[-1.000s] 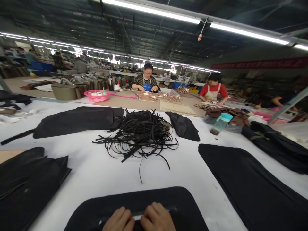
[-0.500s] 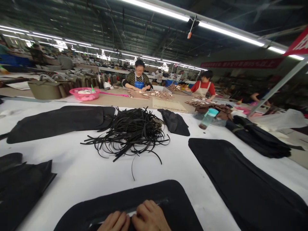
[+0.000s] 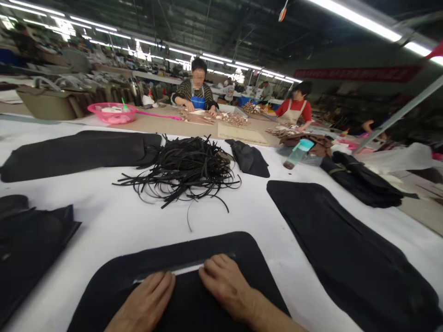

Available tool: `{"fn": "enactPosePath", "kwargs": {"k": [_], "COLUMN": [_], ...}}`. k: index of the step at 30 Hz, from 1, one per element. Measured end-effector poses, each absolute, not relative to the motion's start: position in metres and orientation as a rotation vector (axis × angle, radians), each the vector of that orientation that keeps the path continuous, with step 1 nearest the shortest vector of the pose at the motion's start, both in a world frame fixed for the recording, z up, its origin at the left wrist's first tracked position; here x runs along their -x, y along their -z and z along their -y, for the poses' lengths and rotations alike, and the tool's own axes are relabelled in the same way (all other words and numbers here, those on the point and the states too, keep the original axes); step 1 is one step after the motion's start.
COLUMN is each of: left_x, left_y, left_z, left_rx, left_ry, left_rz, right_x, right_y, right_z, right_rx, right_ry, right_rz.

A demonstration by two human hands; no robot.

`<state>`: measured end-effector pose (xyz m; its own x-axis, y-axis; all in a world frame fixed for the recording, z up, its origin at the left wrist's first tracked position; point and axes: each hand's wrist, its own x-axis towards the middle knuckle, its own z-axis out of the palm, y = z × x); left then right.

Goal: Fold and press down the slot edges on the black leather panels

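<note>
A black sheet-material panel point(image 3: 221, 246) with rounded corners lies flat in front of me. A thin white strip point(image 3: 188, 269) shows along a slit or folded edge across it. My left hand point(image 3: 147, 295) is closed at the left part of this edge, fingers together and curled on the black material. Farther right, my right hand point(image 3: 226, 283) grips the same edge, its fingers bent and the thumb low. The fingertips of both hands are partly hidden. White strip lies bare between the hands.
Beyond the panel lies a heap of black strips point(image 3: 195, 166). Black panels point(image 3: 349, 244) are stacked at right, with more black pieces point(image 3: 31, 253) at left. A teal-lidded bottle point(image 3: 296, 154) and a pink basin point(image 3: 112, 113) stand farther back. Two people work across the table.
My hands have moved apart along the edge, baring more white strip between them. The view has tilted down, showing more of my hands and the panel.
</note>
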<state>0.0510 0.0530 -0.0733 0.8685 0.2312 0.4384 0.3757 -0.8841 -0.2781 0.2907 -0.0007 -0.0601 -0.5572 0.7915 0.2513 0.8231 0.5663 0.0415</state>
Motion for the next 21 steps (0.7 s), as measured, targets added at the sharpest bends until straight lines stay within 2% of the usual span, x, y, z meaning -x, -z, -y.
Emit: {"fn": "enactPosePath", "kwargs": {"k": [6,21], "left_x": [-0.033,0.009], "left_y": [0.063,0.055], "left_z": [-0.042,-0.047], "left_rx": [2.935,2.795], "left_ry": [0.238,0.345], "left_rz": [0.714,0.596], "right_x": [-0.317,-0.371], "right_y": [0.043,0.048], "right_z": [0.009,0.034], "right_rx": [1.419,1.605], "right_ry": [0.043,0.133], "right_rz": [2.751,2.589]}}
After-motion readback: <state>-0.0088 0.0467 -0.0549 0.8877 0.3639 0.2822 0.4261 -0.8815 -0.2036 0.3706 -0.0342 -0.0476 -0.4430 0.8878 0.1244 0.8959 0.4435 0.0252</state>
